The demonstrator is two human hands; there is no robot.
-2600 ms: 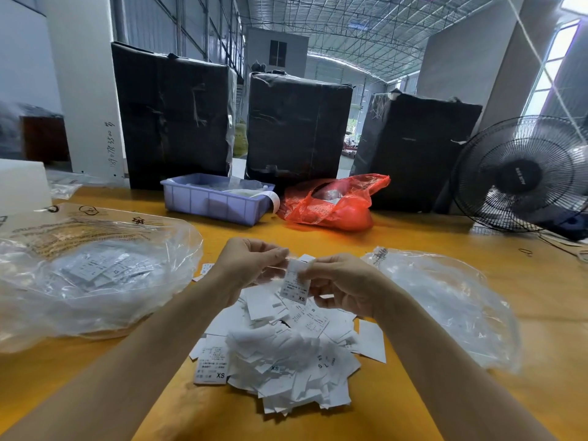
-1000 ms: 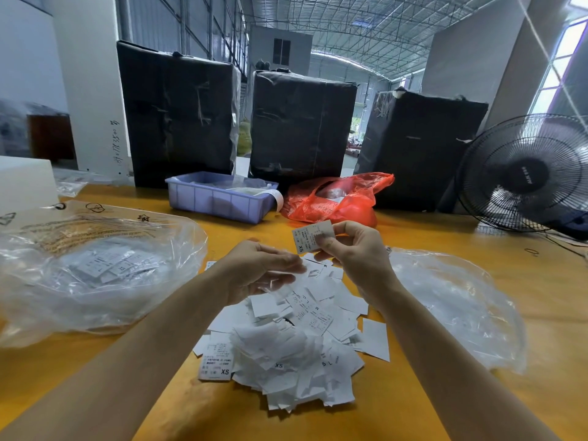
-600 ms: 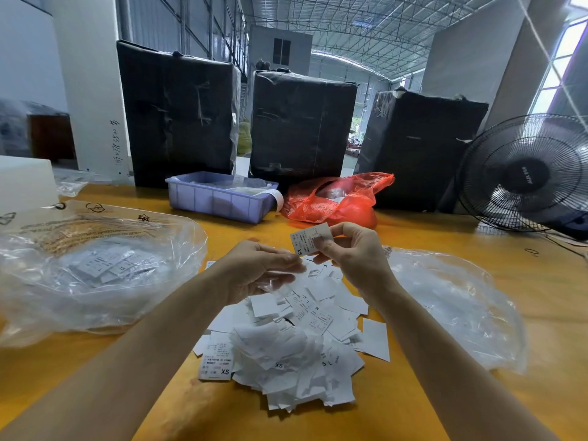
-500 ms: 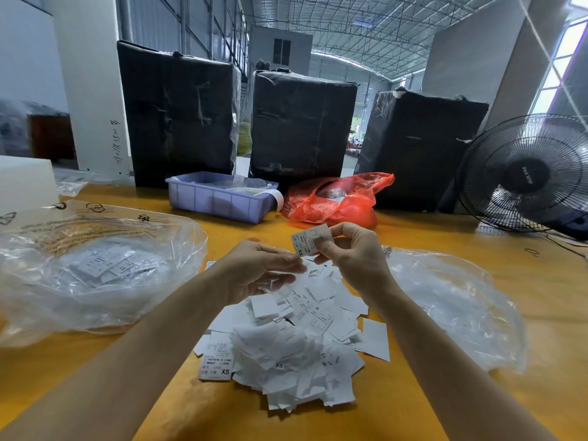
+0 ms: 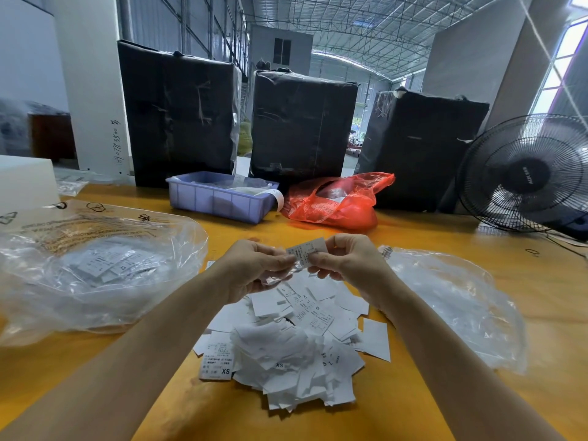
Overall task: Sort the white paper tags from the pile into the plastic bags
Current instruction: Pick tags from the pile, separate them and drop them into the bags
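warehouse: truss roof (image 5: 366,23), wrapped bales (image 5: 302,122)

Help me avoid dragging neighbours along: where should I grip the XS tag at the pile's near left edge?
Take the XS tag by its bare left edge, coming from the left. It lies flat on the table; its right side tucks under the pile, so only the left and near edges are free. Both hands look busy with another tag.

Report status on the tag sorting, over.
Both hands up over the pile: left hand and right hand pinching one tag. Clear bags left and right, tags visible in left. Nothing blocking either bag.
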